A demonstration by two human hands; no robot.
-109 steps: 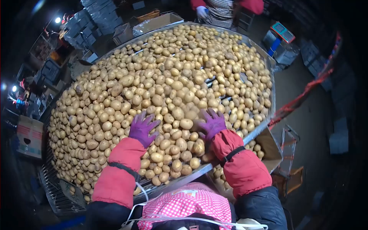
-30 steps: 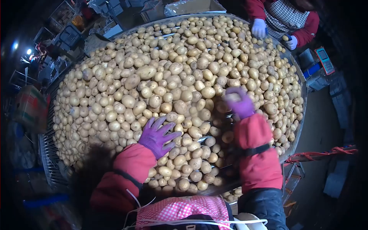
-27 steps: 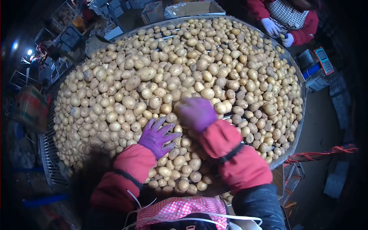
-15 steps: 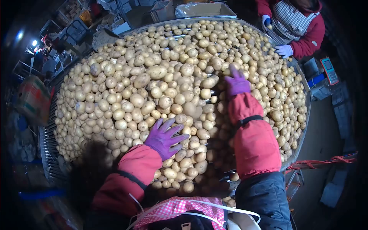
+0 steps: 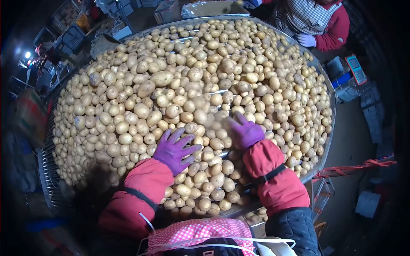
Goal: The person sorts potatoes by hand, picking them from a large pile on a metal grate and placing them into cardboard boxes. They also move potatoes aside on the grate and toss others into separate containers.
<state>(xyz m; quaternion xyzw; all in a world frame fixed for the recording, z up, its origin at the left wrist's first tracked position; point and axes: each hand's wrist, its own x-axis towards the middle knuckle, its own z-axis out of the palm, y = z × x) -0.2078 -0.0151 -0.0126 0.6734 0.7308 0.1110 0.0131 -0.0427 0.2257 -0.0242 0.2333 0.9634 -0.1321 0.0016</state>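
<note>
A thick layer of potatoes covers the metal sorting table. Spread flat on the near middle of the heap, my left hand wears a purple glove, its fingers apart over several potatoes. My right hand, in a matching glove, lies on the potatoes right of centre, thumb and fingers apart and slightly blurred. No potato shows in its grasp. Between my hands the potatoes are partly smeared by motion, and metal bars show through gaps near the right hand.
Across the table at the upper right, a co-worker in a checked apron rests a gloved hand by the rim. A handheld device stands at right. An open carton lies beyond the far edge. Red strapping stretches at lower right.
My right hand has drawn back toward me and left, and potatoes near it have shifted. The left hand stays on the heap. The co-worker's other hand has moved toward the carton.
</note>
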